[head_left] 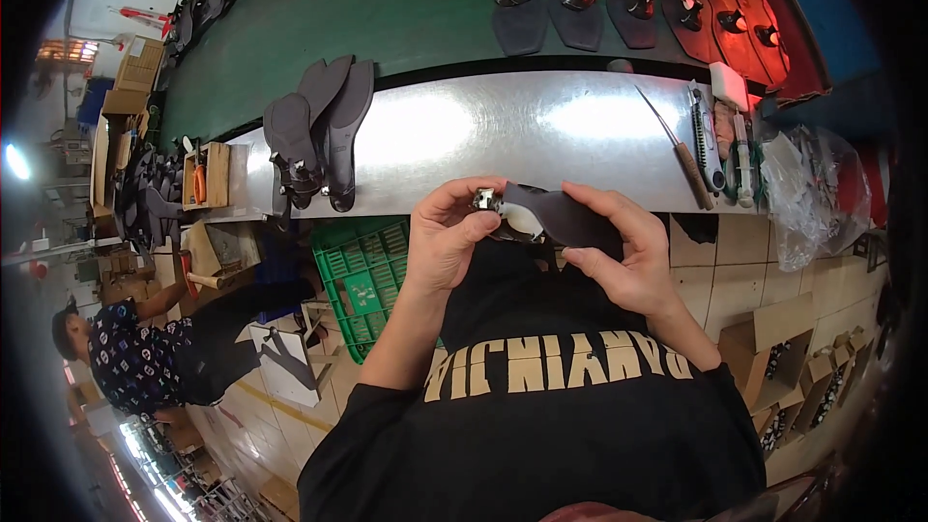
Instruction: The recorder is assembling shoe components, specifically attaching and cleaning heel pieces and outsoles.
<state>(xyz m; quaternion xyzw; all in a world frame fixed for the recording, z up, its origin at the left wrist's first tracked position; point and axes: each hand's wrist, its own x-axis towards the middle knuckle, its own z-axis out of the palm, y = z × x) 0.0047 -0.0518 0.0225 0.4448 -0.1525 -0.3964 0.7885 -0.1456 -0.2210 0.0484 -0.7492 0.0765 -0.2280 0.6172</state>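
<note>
A black sandal (570,219) is held in front of my chest, just off the near edge of the metal bench. My left hand (447,232) pinches its shiny strap end between thumb and fingers. Around the wide end of the sole my right hand (628,249) is closed, thumb below and fingers on top. A pale patch shows at the strap, between the two hands. On the bench to the left lies a small pile of dark sandals (314,130), some with glossy straps.
Beyond the metal bench (503,135) runs a green conveyor belt (406,0) carrying several sandals, some under red light. An awl (691,172), a utility knife (704,140) and a plastic bag (812,188) are at right. A green crate (362,280) and a co-worker (145,348) are at left.
</note>
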